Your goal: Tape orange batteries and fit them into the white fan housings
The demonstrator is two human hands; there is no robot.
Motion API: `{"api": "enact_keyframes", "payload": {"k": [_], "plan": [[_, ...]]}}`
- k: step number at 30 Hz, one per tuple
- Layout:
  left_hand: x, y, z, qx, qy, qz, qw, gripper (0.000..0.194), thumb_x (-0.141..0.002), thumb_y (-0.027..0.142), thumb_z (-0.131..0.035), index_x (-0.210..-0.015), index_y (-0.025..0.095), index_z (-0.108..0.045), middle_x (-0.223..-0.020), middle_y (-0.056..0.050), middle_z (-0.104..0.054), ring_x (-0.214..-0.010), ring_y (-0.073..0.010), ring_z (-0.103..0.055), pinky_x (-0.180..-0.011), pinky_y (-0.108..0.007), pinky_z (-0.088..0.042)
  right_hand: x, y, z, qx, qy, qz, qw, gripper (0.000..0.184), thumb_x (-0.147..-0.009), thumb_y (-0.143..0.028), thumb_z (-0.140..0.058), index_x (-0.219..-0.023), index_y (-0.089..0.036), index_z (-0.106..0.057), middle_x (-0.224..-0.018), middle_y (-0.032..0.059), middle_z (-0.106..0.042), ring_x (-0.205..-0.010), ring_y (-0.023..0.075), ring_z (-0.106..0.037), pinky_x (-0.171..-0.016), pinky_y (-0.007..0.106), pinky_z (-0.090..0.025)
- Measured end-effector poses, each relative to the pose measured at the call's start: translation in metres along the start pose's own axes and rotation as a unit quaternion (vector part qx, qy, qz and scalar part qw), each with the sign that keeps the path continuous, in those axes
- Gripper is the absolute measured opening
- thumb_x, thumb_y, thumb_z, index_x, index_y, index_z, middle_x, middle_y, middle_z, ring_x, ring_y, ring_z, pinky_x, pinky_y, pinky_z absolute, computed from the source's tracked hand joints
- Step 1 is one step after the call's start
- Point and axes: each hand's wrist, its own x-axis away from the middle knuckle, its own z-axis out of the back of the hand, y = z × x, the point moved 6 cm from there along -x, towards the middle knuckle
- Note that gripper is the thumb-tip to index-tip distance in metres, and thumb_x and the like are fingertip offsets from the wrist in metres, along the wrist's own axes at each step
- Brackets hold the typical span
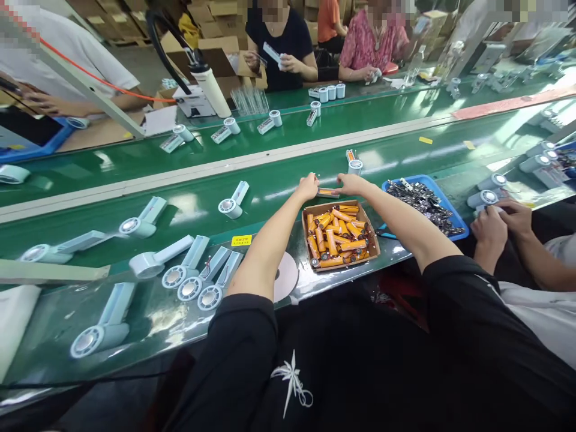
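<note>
Beyond the filled carton (348,264), 2 hands (308,186) hold 1 casing (327,192).

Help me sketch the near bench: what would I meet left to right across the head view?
White block, frontmost light-blue fan, yellow label, pale disc, cardboard box of orange cylinders, blue tray of metal parts.
</note>
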Motion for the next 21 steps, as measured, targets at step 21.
{"api": "enact_keyframes", "payload": {"k": [21], "plan": [[0.384,-0.123,0.007,-0.151,0.206,-0.159,0.954,0.066,-0.094,0.039,-0.083,-0.150,0.020,-0.054,-0.140,-0.019,-0.070,-0.148,-0.0431,-0.051,-0.123,-0.063,-0.048,0.277,-0.065,-0.052,-0.484,0.050,0.129,0.864,0.042,-0.096,-0.061,-0.081,-0.115,-0.023,-0.081,-0.085,0.0043,-0.081,-0.059,0.0154,-0.070,-0.054,0.026,-0.057]]}}
